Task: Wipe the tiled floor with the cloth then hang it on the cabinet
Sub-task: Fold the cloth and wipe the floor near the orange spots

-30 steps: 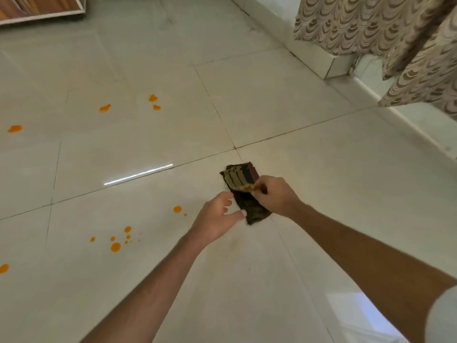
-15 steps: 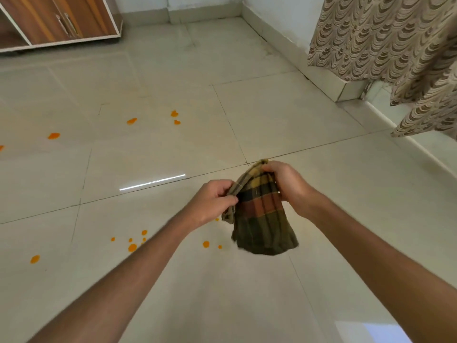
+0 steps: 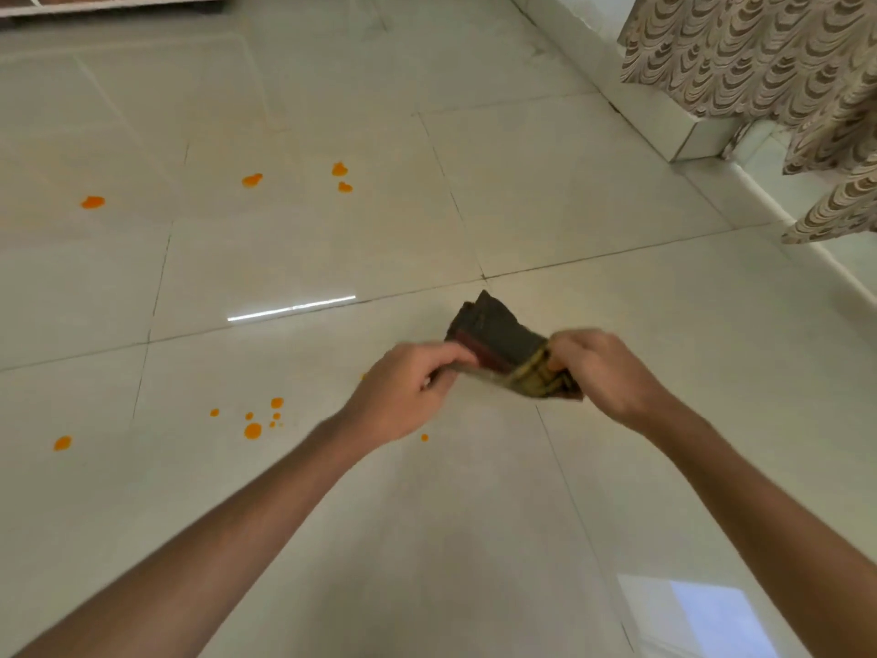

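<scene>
A: Report status of the checked cloth (image 3: 503, 346).

B: Cloth is folded into a compact pad and held above the tiled floor (image 3: 569, 206), not touching it as far as can be judged. Left hand (image 3: 408, 389) pinches its near-left edge; right hand (image 3: 600, 370) is closed on its right end.

A: Step in hand?

B: Preparation, by my judgement. Orange spill spots (image 3: 253, 430) remain to the left, further spots (image 3: 339, 169) beyond. Wiping is not yet done.

A: Next requirement?

B: Lower pad flat, press, sweep left through the nearest spots. Cabinet base (image 3: 114, 0) lies far left for hanging.
</scene>
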